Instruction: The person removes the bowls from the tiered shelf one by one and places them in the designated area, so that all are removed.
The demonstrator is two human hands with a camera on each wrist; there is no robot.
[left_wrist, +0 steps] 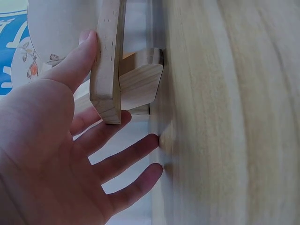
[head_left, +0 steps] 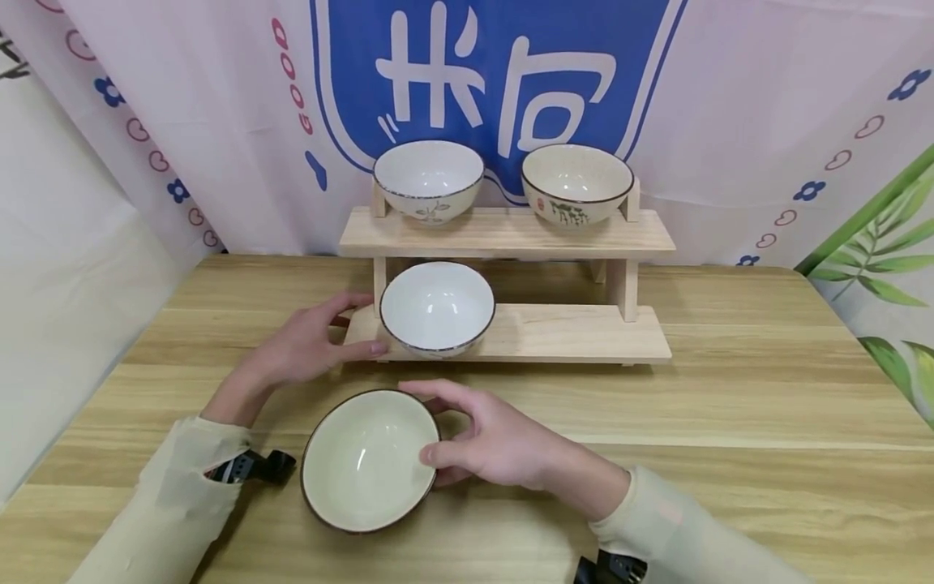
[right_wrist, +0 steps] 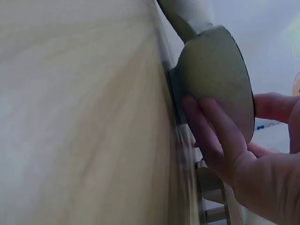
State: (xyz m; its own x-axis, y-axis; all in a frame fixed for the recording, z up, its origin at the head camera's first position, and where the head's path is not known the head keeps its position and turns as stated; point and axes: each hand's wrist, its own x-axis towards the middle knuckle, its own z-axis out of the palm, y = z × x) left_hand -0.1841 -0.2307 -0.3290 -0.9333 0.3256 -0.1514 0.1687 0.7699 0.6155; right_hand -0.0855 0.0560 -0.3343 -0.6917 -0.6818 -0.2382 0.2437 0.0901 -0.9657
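In the head view my right hand [head_left: 503,442] pinches the right rim of a cream bowl [head_left: 365,462] with a dark brown edge, thumb inside and fingers against the outer wall. The right wrist view shows the foot of this bowl [right_wrist: 215,79] at the tabletop; whether it touches is unclear. My left hand [head_left: 310,341] holds the left end of the lower board of a two-tier wooden stand [head_left: 576,332]. In the left wrist view the thumb lies over the board [left_wrist: 107,70], with fingers at its underside. Beside that hand, a white bowl [head_left: 438,308] sits on the lower tier.
On the upper tier stand a white bowl [head_left: 429,178] with a plant pattern at left and a cream bowl [head_left: 578,185] with a green pattern at right. Behind the wooden table [head_left: 730,405] hangs a printed curtain [head_left: 241,122].
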